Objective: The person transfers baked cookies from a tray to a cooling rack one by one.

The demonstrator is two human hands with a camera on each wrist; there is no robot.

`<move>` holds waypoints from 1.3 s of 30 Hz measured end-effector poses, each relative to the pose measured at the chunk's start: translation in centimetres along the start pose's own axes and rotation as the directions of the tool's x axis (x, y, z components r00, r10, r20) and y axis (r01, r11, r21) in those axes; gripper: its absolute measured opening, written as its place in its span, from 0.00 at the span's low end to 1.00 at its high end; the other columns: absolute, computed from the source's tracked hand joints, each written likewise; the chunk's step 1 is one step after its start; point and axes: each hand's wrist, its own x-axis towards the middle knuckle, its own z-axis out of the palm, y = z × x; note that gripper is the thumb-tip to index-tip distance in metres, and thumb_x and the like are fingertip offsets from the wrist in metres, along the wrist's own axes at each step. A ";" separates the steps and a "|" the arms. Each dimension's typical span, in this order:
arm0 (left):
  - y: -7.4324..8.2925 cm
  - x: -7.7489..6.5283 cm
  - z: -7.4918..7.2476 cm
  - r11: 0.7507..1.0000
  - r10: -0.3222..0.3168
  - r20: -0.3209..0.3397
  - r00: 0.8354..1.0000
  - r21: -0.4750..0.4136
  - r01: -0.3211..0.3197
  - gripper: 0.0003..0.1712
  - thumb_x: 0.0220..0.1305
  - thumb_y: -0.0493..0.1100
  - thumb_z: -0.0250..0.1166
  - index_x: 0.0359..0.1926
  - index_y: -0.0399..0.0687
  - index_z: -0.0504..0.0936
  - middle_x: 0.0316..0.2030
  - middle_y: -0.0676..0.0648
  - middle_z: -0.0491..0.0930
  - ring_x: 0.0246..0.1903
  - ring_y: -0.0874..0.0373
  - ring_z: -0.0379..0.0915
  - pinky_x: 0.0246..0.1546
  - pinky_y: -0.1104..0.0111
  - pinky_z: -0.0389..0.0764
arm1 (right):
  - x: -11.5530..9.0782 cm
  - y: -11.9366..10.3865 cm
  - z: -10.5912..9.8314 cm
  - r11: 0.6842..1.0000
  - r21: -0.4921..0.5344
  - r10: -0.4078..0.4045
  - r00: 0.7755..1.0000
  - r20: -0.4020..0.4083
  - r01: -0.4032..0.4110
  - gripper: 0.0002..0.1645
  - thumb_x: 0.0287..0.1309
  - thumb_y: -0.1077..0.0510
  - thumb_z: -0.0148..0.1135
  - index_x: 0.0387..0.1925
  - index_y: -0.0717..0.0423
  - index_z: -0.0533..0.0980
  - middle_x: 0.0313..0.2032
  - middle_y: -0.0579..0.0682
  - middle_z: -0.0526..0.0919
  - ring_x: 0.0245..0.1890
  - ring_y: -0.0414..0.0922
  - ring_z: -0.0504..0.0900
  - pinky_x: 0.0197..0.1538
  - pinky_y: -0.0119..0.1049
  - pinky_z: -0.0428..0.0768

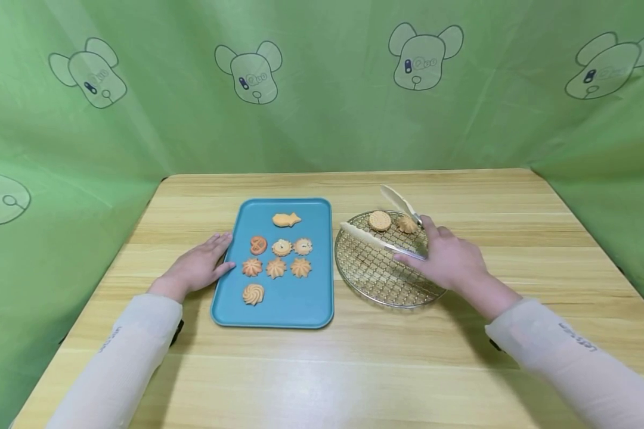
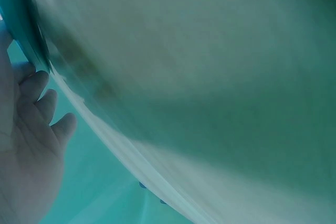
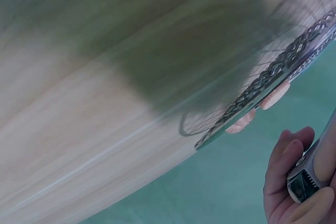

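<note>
— What is the right grip (image 1: pixel 453 259) grasping?
— The tongs (image 1: pixel 366 236), its fingers curled round the handle end; the two blades stand spread, with nothing pinched between them

— And the left grip (image 1: pixel 200 266)?
— Released: fingers extended, it rests against the left edge of the blue tray (image 1: pixel 295 310), thumb at the rim

— Where is the round biscuit (image 1: pixel 380 221)?
— On the far part of the wire rack (image 1: pixel 374 271), just beside the fluted biscuit (image 1: pixel 407 224); from the head view it shows between the tong blades

— How should it handle?
— Light and dry, I'd judge, stiff but brittle, so a hard squeeze could crack it. I'd take it across opposite sides of its edge, blade tips low, with just enough pressure to lift

— Same for the fluted one?
— Gentler, I think: its points look easy to chip, so aim for the thicker body. The tongs' metal part looks smooth and possibly slippery, so a firm hold on that makes sense
</note>
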 end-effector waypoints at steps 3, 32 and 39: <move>0.0 0.0 0.0 1.000 0.000 0.001 1.000 0.000 0.000 0.39 0.72 0.54 0.51 0.72 0.33 0.50 0.71 0.36 0.51 0.70 0.40 0.42 0.68 0.50 0.51 | -0.1 -0.4 0.2 1.000 0.006 -0.016 1.000 0.002 0.016 0.70 0.47 0.15 0.43 0.74 0.60 0.38 0.60 0.77 0.62 0.31 0.64 0.80 0.14 0.37 0.72; 0.2 0.0 -0.2 1.000 0.003 0.005 1.000 -0.004 -0.003 0.39 0.72 0.53 0.51 0.72 0.33 0.50 0.71 0.36 0.51 0.70 0.40 0.42 0.68 0.51 0.51 | -0.5 -5.9 1.7 0.986 -0.021 -0.165 0.986 -0.022 0.164 0.68 0.44 0.15 0.48 0.73 0.55 0.49 0.56 0.69 0.72 0.28 0.60 0.81 0.15 0.40 0.72; 0.1 0.0 -0.2 1.000 0.003 0.003 1.000 -0.003 -0.003 0.39 0.72 0.53 0.52 0.72 0.33 0.50 0.71 0.36 0.51 0.70 0.40 0.42 0.68 0.51 0.51 | -0.6 -7.4 2.2 0.978 -0.023 -0.210 0.977 -0.038 0.209 0.65 0.44 0.18 0.53 0.73 0.53 0.51 0.52 0.65 0.76 0.22 0.53 0.79 0.13 0.38 0.70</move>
